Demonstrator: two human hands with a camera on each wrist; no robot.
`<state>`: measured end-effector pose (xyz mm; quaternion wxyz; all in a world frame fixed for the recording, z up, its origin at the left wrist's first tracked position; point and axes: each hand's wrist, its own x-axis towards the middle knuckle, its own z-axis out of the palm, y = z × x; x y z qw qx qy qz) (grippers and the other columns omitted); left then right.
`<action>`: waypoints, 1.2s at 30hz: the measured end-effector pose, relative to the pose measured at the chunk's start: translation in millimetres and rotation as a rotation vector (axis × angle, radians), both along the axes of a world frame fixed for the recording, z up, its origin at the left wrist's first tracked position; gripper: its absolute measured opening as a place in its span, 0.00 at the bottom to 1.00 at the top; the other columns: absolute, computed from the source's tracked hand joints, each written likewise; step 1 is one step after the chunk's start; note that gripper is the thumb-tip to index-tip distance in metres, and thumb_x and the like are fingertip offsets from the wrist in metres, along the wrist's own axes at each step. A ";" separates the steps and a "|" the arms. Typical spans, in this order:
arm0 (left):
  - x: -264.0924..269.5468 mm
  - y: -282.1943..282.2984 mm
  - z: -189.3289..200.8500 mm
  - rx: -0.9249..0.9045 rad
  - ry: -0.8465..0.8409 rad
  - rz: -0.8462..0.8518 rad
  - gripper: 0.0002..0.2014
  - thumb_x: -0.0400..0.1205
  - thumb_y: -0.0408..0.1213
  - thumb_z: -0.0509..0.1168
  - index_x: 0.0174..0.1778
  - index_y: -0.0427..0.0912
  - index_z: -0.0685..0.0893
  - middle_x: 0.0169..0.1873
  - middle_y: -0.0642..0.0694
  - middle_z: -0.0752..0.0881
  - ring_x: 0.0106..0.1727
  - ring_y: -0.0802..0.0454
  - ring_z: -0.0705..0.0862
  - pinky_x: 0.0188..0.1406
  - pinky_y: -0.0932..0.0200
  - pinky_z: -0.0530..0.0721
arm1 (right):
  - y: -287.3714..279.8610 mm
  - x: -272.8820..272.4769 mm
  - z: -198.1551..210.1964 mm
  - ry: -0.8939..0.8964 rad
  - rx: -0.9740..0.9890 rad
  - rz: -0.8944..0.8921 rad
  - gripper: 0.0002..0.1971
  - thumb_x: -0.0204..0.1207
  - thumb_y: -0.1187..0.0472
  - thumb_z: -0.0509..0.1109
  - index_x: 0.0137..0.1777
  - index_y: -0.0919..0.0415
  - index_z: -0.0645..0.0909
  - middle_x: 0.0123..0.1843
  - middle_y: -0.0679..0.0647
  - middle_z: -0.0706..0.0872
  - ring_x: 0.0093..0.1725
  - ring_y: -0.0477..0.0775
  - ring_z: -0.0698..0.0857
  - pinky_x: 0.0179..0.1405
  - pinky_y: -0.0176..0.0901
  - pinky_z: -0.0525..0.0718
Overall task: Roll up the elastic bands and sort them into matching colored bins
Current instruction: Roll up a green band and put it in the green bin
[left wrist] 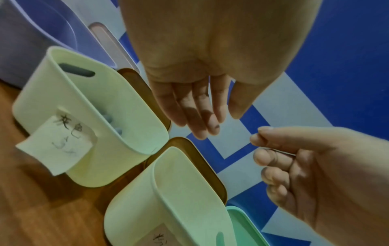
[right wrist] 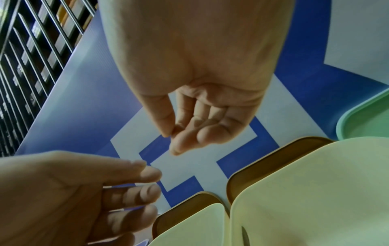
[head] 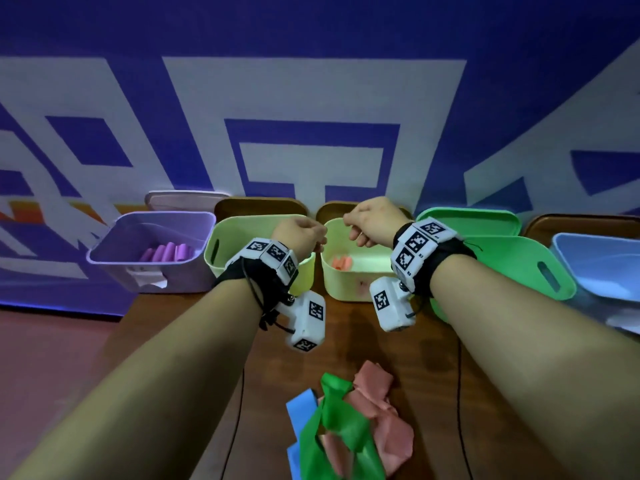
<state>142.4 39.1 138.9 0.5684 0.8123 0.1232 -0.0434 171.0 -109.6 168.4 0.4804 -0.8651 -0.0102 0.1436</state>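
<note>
My left hand (head: 304,233) and right hand (head: 363,223) hover close together above two pale yellow bins, both holding nothing. In the left wrist view the left hand (left wrist: 197,113) has relaxed, nearly straight fingers. The right hand (right wrist: 189,129) has loosely curled fingers, thumb tip near the index finger. Salmon-pink rolls (head: 342,263) lie in the right yellow bin (head: 346,285), and small greyish rolls (left wrist: 109,119) in the left yellow bin (head: 216,244). A purple bin (head: 104,252) holds purple rolls (head: 166,252). Loose green (head: 339,427), pink (head: 377,410) and blue (head: 301,407) bands lie heaped on the near table.
A green bin (head: 512,268) and a light blue bin (head: 595,258) stand at the right. Brown, pink and green lids lean behind the bins against a blue and white wall. Paper labels (left wrist: 56,146) hang on the bin fronts. The wooden table's left edge runs beside the purple bin.
</note>
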 end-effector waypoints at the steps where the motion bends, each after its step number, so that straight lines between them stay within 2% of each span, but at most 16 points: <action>1: 0.5 -2.2 -10.4 -0.021 -0.010 -0.007 0.08 0.84 0.34 0.63 0.40 0.42 0.84 0.36 0.44 0.87 0.35 0.51 0.85 0.31 0.63 0.79 | -2.6 -2.7 -8.8 -0.019 -0.002 -0.014 0.09 0.81 0.62 0.66 0.52 0.68 0.83 0.32 0.56 0.84 0.25 0.50 0.79 0.25 0.37 0.76; 4: 0.6 -7.0 -37.1 -0.098 -0.070 -0.009 0.06 0.84 0.33 0.63 0.45 0.38 0.84 0.36 0.43 0.86 0.33 0.52 0.83 0.33 0.61 0.78 | -8.3 -12.1 -32.8 -0.075 -0.009 -0.053 0.11 0.82 0.62 0.65 0.55 0.69 0.83 0.32 0.55 0.83 0.25 0.49 0.78 0.25 0.36 0.76; 8: -13.1 -10.4 -60.2 -0.132 -0.139 -0.030 0.05 0.85 0.34 0.62 0.44 0.40 0.82 0.37 0.44 0.86 0.32 0.54 0.83 0.29 0.66 0.77 | -8.1 -27.1 -57.0 -0.164 -0.077 -0.059 0.12 0.82 0.62 0.65 0.57 0.70 0.82 0.35 0.56 0.84 0.28 0.50 0.80 0.29 0.37 0.78; 13: -61.9 -13.6 -102.1 -0.072 -0.180 -0.088 0.08 0.85 0.36 0.64 0.56 0.39 0.81 0.39 0.46 0.86 0.34 0.54 0.84 0.32 0.65 0.80 | -13.3 -70.7 -86.0 -0.290 -0.127 -0.084 0.10 0.81 0.64 0.66 0.57 0.70 0.81 0.35 0.57 0.84 0.28 0.52 0.81 0.31 0.40 0.80; 16: -110.1 -14.5 -135.7 0.046 -0.189 -0.183 0.04 0.84 0.38 0.66 0.51 0.42 0.83 0.38 0.47 0.86 0.33 0.55 0.84 0.31 0.64 0.78 | -22.5 -118.4 -112.9 -0.385 -0.199 -0.059 0.07 0.80 0.64 0.67 0.52 0.68 0.83 0.35 0.57 0.86 0.27 0.51 0.83 0.31 0.40 0.81; 18: -145.7 -14.8 -155.9 0.055 -0.166 -0.220 0.05 0.84 0.37 0.65 0.42 0.44 0.81 0.35 0.47 0.84 0.28 0.56 0.81 0.22 0.67 0.75 | -27.1 -157.0 -134.0 -0.391 -0.237 -0.025 0.06 0.80 0.66 0.66 0.46 0.68 0.82 0.34 0.59 0.85 0.21 0.49 0.82 0.24 0.36 0.79; 20: -179.0 -16.4 -169.3 0.068 -0.112 -0.245 0.08 0.84 0.37 0.65 0.38 0.45 0.79 0.34 0.47 0.82 0.29 0.55 0.78 0.21 0.65 0.71 | -29.7 -191.1 -153.8 -0.293 -0.255 0.033 0.06 0.81 0.66 0.65 0.45 0.69 0.79 0.32 0.59 0.82 0.16 0.46 0.80 0.16 0.30 0.74; 21: -193.6 -17.9 -174.1 0.128 -0.101 -0.252 0.07 0.83 0.39 0.66 0.40 0.44 0.81 0.36 0.46 0.83 0.30 0.53 0.79 0.23 0.64 0.72 | -30.7 -207.1 -163.5 -0.212 -0.237 0.052 0.06 0.82 0.65 0.65 0.49 0.70 0.79 0.34 0.60 0.83 0.18 0.48 0.80 0.15 0.30 0.74; 23: -214.0 -19.2 -183.2 0.308 -0.116 -0.265 0.06 0.81 0.42 0.69 0.47 0.44 0.86 0.39 0.45 0.86 0.34 0.53 0.82 0.28 0.63 0.78 | -31.7 -234.1 -181.2 -0.099 -0.229 0.094 0.13 0.82 0.63 0.66 0.61 0.72 0.79 0.44 0.62 0.86 0.28 0.51 0.82 0.23 0.34 0.78; 25: -226.7 -22.2 -189.3 0.398 -0.136 -0.268 0.11 0.80 0.42 0.71 0.57 0.45 0.86 0.43 0.44 0.88 0.38 0.53 0.83 0.32 0.62 0.80 | -31.2 -247.5 -195.7 -0.124 -0.266 0.120 0.17 0.81 0.61 0.68 0.67 0.67 0.79 0.58 0.61 0.85 0.42 0.54 0.85 0.37 0.41 0.81; 26: -230.4 -24.3 -192.1 0.407 -0.133 -0.265 0.16 0.79 0.42 0.72 0.62 0.44 0.85 0.50 0.43 0.88 0.42 0.51 0.84 0.36 0.61 0.81 | -30.4 -252.6 -202.5 -0.150 -0.273 0.105 0.19 0.80 0.61 0.70 0.68 0.67 0.79 0.61 0.60 0.84 0.47 0.56 0.85 0.43 0.44 0.81; 28: -233.7 -28.9 -198.2 0.462 -0.124 -0.252 0.27 0.76 0.40 0.75 0.72 0.44 0.78 0.63 0.40 0.84 0.53 0.46 0.85 0.47 0.56 0.83 | -30.7 -256.4 -214.0 -0.169 -0.315 0.089 0.20 0.77 0.60 0.73 0.67 0.67 0.80 0.61 0.61 0.85 0.49 0.57 0.83 0.49 0.47 0.81; 31: -231.2 -31.5 -202.7 0.530 -0.100 -0.236 0.39 0.73 0.38 0.78 0.79 0.41 0.69 0.69 0.40 0.79 0.65 0.43 0.81 0.61 0.51 0.81 | -32.5 -255.0 -216.2 -0.207 -0.470 0.080 0.08 0.76 0.60 0.74 0.48 0.65 0.85 0.52 0.60 0.86 0.51 0.57 0.84 0.49 0.42 0.79; 32: -228.9 -30.5 -203.5 0.517 -0.085 -0.219 0.38 0.72 0.38 0.78 0.78 0.40 0.71 0.68 0.40 0.81 0.65 0.43 0.81 0.62 0.51 0.81 | -33.6 -252.5 -214.7 -0.227 -0.503 0.078 0.08 0.77 0.59 0.73 0.47 0.66 0.85 0.51 0.60 0.85 0.52 0.58 0.84 0.50 0.42 0.80; 34: -226.8 -26.9 -205.1 0.505 -0.071 -0.198 0.34 0.73 0.39 0.78 0.75 0.38 0.75 0.64 0.41 0.83 0.61 0.45 0.83 0.62 0.52 0.82 | -33.8 -247.7 -211.7 -0.274 -0.491 0.066 0.11 0.79 0.59 0.69 0.51 0.69 0.84 0.51 0.61 0.85 0.52 0.60 0.83 0.51 0.45 0.80; 36: -223.5 -21.8 -206.4 0.533 -0.083 -0.166 0.34 0.74 0.40 0.77 0.75 0.38 0.74 0.68 0.41 0.81 0.63 0.46 0.81 0.64 0.53 0.80 | -33.6 -241.0 -209.0 -0.303 -0.329 0.034 0.09 0.82 0.59 0.66 0.52 0.66 0.82 0.49 0.59 0.83 0.49 0.57 0.81 0.46 0.43 0.77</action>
